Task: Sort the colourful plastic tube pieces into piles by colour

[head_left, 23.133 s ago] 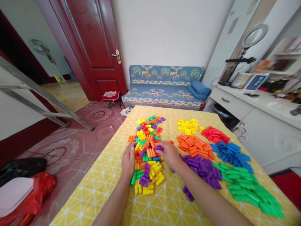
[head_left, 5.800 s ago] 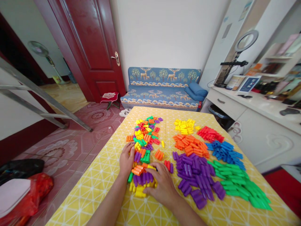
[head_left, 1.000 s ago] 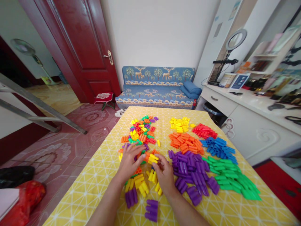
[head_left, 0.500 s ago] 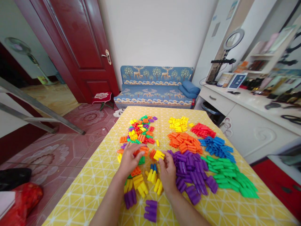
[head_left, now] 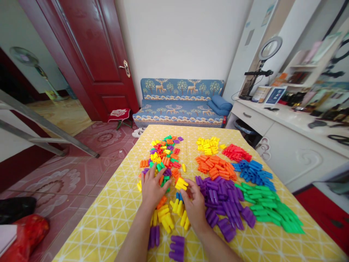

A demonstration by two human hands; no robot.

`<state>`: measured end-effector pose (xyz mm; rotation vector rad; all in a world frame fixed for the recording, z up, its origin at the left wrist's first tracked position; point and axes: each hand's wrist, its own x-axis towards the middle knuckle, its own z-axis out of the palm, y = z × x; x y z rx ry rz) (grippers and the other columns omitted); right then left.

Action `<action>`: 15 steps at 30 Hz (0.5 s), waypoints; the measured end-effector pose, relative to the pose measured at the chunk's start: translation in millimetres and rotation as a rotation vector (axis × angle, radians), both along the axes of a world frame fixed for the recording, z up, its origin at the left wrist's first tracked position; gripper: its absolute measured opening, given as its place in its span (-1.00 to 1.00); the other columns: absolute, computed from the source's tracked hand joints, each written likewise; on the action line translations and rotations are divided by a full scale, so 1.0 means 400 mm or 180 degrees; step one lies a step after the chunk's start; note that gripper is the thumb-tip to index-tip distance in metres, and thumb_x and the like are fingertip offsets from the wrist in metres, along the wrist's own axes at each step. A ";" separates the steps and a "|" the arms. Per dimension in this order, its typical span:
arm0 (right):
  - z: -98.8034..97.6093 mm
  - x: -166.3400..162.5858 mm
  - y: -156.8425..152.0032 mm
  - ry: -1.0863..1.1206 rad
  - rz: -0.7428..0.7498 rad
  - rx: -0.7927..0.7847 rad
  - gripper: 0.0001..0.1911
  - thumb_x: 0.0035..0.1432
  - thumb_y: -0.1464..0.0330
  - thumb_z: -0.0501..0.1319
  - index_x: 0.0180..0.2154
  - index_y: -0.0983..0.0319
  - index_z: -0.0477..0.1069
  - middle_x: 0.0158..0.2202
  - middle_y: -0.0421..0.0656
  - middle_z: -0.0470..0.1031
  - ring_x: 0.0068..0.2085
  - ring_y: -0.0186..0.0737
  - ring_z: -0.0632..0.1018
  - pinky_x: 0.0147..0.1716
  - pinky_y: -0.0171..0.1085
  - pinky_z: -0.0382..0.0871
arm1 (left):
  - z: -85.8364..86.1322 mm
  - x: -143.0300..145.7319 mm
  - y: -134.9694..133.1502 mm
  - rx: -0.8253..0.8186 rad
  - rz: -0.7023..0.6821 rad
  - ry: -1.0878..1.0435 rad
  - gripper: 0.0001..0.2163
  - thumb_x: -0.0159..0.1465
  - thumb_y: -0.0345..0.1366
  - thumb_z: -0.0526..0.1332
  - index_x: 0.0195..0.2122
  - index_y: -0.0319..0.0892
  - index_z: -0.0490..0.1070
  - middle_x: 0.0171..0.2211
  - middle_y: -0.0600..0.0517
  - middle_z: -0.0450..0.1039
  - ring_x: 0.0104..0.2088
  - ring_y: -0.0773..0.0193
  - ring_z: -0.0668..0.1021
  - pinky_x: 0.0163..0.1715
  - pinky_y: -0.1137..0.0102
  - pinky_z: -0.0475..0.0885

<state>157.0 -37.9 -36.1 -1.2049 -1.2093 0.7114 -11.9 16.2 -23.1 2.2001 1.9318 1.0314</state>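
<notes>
Between the thumb and fingers of my right hand [head_left: 194, 203] is a yellow plastic building block [head_left: 181, 183] made of joined tubes. My left hand [head_left: 154, 187] reaches over the mixed pile [head_left: 163, 151] of coloured blocks, fingers spread, above green and orange pieces. Whether its fingertips touch any is unclear. Nearer me lie yellow blocks [head_left: 165, 218], a yellow and blue pair [head_left: 178, 205] and a purple block [head_left: 177, 248]. To the right of my right hand spreads a heap of purple blocks [head_left: 223, 200].
Sorted heaps of yellow [head_left: 208, 145], orange [head_left: 215, 166], red [head_left: 236, 153], blue [head_left: 253, 173] and green blocks [head_left: 269, 207] lie on the right of the yellow tablecloth [head_left: 109, 211]. A blue sofa [head_left: 180, 103] stands beyond the table, a white dresser [head_left: 294, 142] to the right.
My left hand has shifted slightly, its fingers now stretched out over the pile. The yellow block in my right hand has moved a little left and lower. The view has shifted slightly.
</notes>
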 end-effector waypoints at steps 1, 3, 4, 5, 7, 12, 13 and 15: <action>0.018 0.009 0.001 -0.0069 0.0068 0.0006 -0.67 0.14 0.30 0.22 -0.04 0.19 0.41 -0.11 -0.08 0.54 -0.18 -0.18 0.56 -0.21 -0.22 0.48 | 0.001 0.000 0.001 0.0010 0.0008 -0.0008 -0.54 0.12 0.02 0.28 0.06 0.13 0.44 0.26 -0.08 0.21 0.16 -0.17 0.32 0.19 -0.16 0.04; 0.068 0.041 0.025 -0.0292 0.0170 0.0069 -0.68 0.13 0.30 0.22 -0.05 0.18 0.43 -0.16 -0.11 0.55 -0.23 -0.21 0.56 -0.27 -0.27 0.46 | 0.002 -0.001 0.003 0.0002 0.0021 -0.0006 -0.55 0.11 0.02 0.29 0.05 0.13 0.45 0.26 -0.08 0.20 0.14 -0.16 0.34 0.19 -0.15 0.06; 0.098 0.066 0.051 -0.0449 0.0174 0.0109 -0.68 0.13 0.29 0.22 -0.05 0.18 0.44 -0.20 -0.13 0.55 -0.25 -0.23 0.55 -0.30 -0.29 0.45 | 0.002 -0.001 0.003 -0.0007 0.0026 0.0002 -0.55 0.11 0.02 0.29 0.05 0.12 0.45 0.26 -0.08 0.20 0.14 -0.16 0.34 0.19 -0.15 0.06; 0.128 0.096 0.086 -0.0651 0.0162 0.0161 -0.67 0.11 0.28 0.23 -0.06 0.18 0.45 -0.23 -0.14 0.54 -0.27 -0.24 0.54 -0.32 -0.30 0.44 | 0.002 -0.001 0.003 -0.0013 0.0026 0.0011 -0.55 0.11 0.02 0.29 0.04 0.12 0.45 0.26 -0.08 0.20 0.14 -0.17 0.34 0.18 -0.15 0.06; 0.181 0.167 0.183 -0.0996 -0.0002 0.0206 -0.64 0.10 0.25 0.22 -0.05 0.21 0.45 -0.28 -0.15 0.53 -0.31 -0.25 0.52 -0.34 -0.30 0.42 | 0.001 -0.001 0.002 -0.0013 0.0030 0.0016 -0.54 0.11 0.03 0.29 0.04 0.11 0.46 0.26 -0.09 0.21 0.14 -0.17 0.34 0.18 -0.15 0.07; 0.222 0.342 0.450 -0.2264 -0.0736 -0.0425 -0.60 0.09 0.33 0.17 -0.02 0.31 0.43 -0.27 -0.08 0.53 -0.29 -0.23 0.53 -0.25 -0.28 0.40 | -0.003 -0.002 0.003 0.0005 0.0042 -0.0045 -0.54 0.11 0.04 0.28 0.04 0.11 0.46 0.25 -0.07 0.22 0.12 -0.15 0.36 0.19 -0.14 0.07; 0.215 0.366 0.489 -0.2380 -0.0819 -0.0535 -0.60 0.08 0.35 0.17 -0.03 0.32 0.44 -0.28 -0.07 0.54 -0.29 -0.21 0.53 -0.24 -0.27 0.39 | -0.003 -0.002 0.003 0.0013 0.0037 -0.0057 -0.55 0.11 0.03 0.28 0.04 0.12 0.46 0.25 -0.07 0.22 0.12 -0.14 0.36 0.19 -0.14 0.06; 0.195 0.398 0.547 -0.2575 -0.0905 -0.0683 -0.62 0.06 0.39 0.18 -0.05 0.33 0.46 -0.28 -0.05 0.55 -0.26 -0.17 0.54 -0.21 -0.25 0.37 | -0.004 -0.002 0.004 0.0022 0.0026 -0.0083 -0.55 0.11 0.04 0.28 0.03 0.12 0.46 0.25 -0.07 0.22 0.13 -0.15 0.36 0.19 -0.14 0.06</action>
